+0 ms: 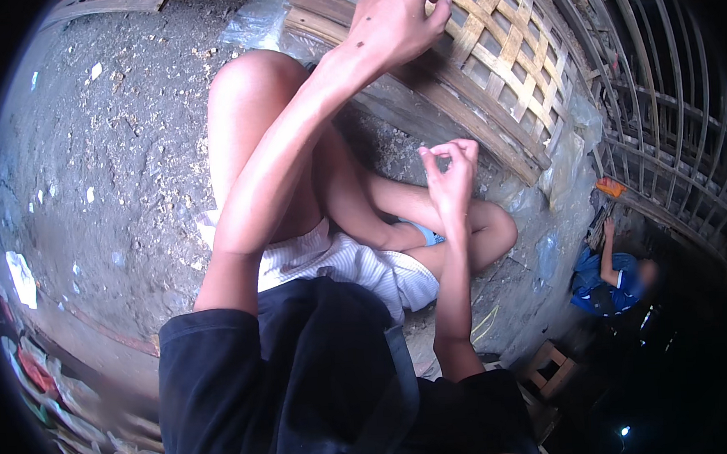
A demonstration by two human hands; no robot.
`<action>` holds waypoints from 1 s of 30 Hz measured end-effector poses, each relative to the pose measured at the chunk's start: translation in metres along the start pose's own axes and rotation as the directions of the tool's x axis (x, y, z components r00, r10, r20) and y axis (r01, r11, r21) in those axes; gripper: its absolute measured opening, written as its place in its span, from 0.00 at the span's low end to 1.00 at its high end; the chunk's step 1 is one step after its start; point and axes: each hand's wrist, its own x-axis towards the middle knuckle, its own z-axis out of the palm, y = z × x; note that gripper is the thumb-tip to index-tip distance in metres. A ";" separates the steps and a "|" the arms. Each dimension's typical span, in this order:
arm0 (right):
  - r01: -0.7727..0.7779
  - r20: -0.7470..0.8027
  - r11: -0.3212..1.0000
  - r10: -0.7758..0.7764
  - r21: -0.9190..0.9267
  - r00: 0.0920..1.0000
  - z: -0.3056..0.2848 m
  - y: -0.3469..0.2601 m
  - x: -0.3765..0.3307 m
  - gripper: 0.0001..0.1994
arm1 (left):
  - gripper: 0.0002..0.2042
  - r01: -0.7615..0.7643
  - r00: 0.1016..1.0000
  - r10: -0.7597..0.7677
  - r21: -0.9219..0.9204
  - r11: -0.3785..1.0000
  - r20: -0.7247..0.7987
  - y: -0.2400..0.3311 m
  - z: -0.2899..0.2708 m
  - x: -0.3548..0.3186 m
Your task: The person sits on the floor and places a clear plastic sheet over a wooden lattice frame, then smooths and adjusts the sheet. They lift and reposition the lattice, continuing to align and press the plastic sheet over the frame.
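A pale woven bamboo lattice (506, 43) with open gaps lies ahead of me at the upper right, over long wooden boards (464, 107). My left hand (394, 24) reaches far forward to the near left side of the lattice. Its fingers are curled, and whatever they grip is hidden. Closer to my body, my right hand (453, 177) is raised above my bent leg, apart from the boards. Thumb and fingers meet there in a pinch; anything between them is too small to make out.
Rough dark ground (113, 158) with scattered scraps stretches left. Clear plastic sheeting (258, 23) lies by the boards. A slatted barrier (669, 88) curves along the right, near an orange object (610, 187). Another person in blue (617, 279) sits at right, beyond a wooden frame (548, 369).
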 end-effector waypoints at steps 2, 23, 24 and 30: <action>0.106 -0.009 0.991 -0.107 -0.076 0.994 0.027 0.034 -0.010 0.09 | 0.10 0.007 1.000 -0.007 -0.003 1.000 0.028 0.001 0.002 0.000; 0.166 0.119 0.934 -0.213 0.315 0.970 -0.073 -0.020 0.104 0.06 | 0.12 0.064 0.998 -0.065 -0.047 0.997 -0.017 0.004 0.003 0.006; 0.162 0.140 0.938 -0.213 0.306 0.967 -0.072 -0.017 0.118 0.07 | 0.12 0.053 0.998 -0.054 -0.039 0.998 -0.029 0.003 0.002 0.006; 0.193 0.196 0.960 -0.233 0.203 0.952 -0.057 -0.007 0.141 0.08 | 0.11 0.042 0.998 -0.043 -0.013 0.999 -0.042 -0.001 0.001 0.006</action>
